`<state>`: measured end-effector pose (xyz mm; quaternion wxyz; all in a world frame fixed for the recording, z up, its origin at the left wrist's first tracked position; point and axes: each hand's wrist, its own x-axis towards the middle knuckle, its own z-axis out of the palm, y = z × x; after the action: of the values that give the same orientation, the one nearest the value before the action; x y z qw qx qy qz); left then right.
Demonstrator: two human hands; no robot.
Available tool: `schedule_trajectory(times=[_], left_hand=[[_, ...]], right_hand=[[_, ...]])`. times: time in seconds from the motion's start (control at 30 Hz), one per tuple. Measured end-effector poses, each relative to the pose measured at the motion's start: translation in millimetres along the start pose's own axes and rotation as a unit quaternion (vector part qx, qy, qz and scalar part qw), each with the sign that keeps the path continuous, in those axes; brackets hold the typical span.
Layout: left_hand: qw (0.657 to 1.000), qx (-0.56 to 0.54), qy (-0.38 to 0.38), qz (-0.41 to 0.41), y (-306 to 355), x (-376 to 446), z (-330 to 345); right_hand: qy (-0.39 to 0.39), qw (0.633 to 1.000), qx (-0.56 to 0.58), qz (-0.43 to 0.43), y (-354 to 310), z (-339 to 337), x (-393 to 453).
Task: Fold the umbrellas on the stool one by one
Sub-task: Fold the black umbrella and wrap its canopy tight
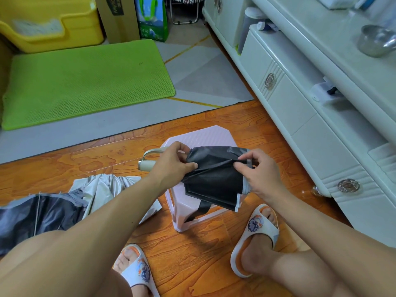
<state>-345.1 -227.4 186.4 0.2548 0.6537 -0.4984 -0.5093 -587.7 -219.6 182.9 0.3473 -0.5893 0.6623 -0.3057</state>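
A collapsed umbrella with black canopy cloth [216,179] lies across the pale pink plastic stool [205,135], its cream handle [147,164] with a wrist loop pointing left. My left hand [171,166] grips the cloth near the handle end. At the tip end my right hand [260,173] pinches a fold of the black fabric. Loose panels and a black strap hang over the stool's front. A second umbrella [64,206], silver outside and dark inside, lies spread loosely on the floor at the left, partly behind my left arm.
A white cabinet [300,108] with drawers runs along the right. A green mat [85,82] and grey rug lie beyond the stool, with a yellow bin [49,22] and boxes behind. My feet in white slippers [257,239] flank the stool on the wooden floor.
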Motion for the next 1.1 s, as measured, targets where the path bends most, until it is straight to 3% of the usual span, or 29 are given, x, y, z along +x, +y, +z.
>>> schedule_trajectory(times=[0.1, 0.27, 0.5, 0.7, 0.87, 0.97, 1.1], left_hand=[[0.999, -0.035, -0.002, -0.020, -0.3, 3.0, 2.0], [0.998, -0.055, -0.033, -0.006, -6.1, 5.7, 6.2], [0.986, -0.140, -0.085, 0.009, -6.8, 9.7, 1.8], [0.979, -0.189, -0.079, -0.010, -0.4, 6.5, 0.6], [0.977, -0.211, -0.026, 0.007, 1.0, 6.8, 1.7], [0.960, -0.276, -0.046, 0.022, -2.4, 9.8, 1.0], [0.956, -0.282, -0.078, 0.035, -8.0, 18.4, -0.5]], right_hand=[[-0.011, 0.987, 0.145, 0.064, -9.8, -4.7, 5.4], [0.040, 0.946, 0.290, 0.138, -15.3, -17.5, 19.1], [0.027, 0.953, 0.271, 0.135, -9.8, -20.9, 22.6], [-0.047, 0.955, 0.266, 0.123, -15.6, -18.5, 16.8], [0.001, 0.953, 0.268, 0.141, -15.2, -15.5, 21.0], [-0.001, 0.957, 0.259, 0.133, -16.3, -17.4, 22.3], [-0.014, 0.967, 0.220, 0.126, -10.8, -17.0, 23.8]])
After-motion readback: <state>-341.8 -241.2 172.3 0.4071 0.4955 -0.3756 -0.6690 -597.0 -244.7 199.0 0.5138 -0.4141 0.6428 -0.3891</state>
